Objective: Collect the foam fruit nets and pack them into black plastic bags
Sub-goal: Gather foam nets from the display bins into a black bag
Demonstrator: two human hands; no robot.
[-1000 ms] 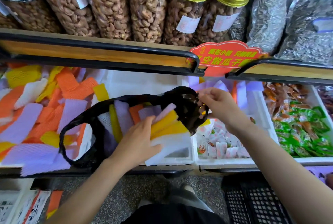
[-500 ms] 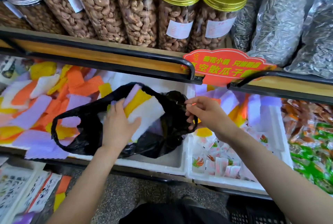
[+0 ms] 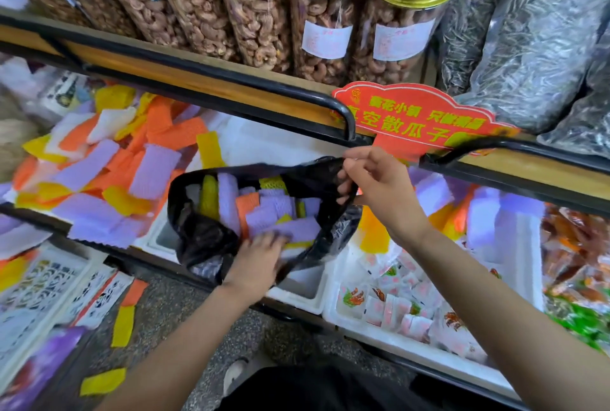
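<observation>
**Handful's in the bag now**

The stack the left hand [image 3: 260, 255] was carrying a second ago is now down inside the black plastic bag [image 3: 204, 239]. That hand lies fairly flat on the foam nets [image 3: 264, 212], fingers blurry, pushing them down. The right hand [image 3: 379, 189] pinches the bag's rim, holding the mouth up over the white foam tray [image 3: 307, 291]. The bag looks roughly half full, mostly purple with some orange and yellow. Plenty of loose nets [image 3: 115, 166] are still piled to its left, so I reckon more rounds to go.
</observation>
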